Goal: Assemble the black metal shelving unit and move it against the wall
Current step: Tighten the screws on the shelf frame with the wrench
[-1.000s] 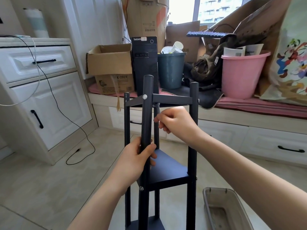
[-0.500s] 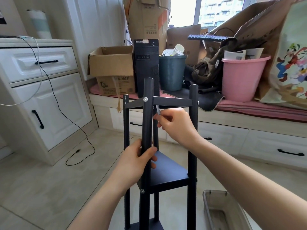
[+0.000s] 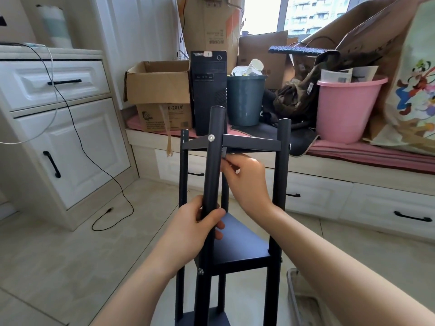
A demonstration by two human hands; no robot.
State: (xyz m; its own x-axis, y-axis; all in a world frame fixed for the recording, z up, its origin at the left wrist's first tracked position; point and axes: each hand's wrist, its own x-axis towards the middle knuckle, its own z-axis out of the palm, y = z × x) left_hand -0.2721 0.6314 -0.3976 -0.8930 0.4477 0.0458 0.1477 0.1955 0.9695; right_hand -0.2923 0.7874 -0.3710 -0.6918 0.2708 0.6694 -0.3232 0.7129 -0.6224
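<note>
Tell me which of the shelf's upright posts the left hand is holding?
The nearest post: the left hand grips it; the other posts go unheld.

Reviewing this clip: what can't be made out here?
Head view only:
- Small grey tool: right hand covers most; type unclear.
- Black metal shelving unit: feet cut off by the bottom edge.
- Clear plastic tray: right forearm hides its contents.

We have the shelf point(image 3: 231, 208) standing before us on the floor, a tray point(image 3: 299, 300) at its right foot. Behind it runs a bench point(image 3: 353, 158) bearing, left to right, a box point(image 3: 160, 90), computer point(image 3: 208, 90), bin point(image 3: 244, 100) and bucket point(image 3: 346, 107). A cabinet point(image 3: 58, 137) stands left.
</note>
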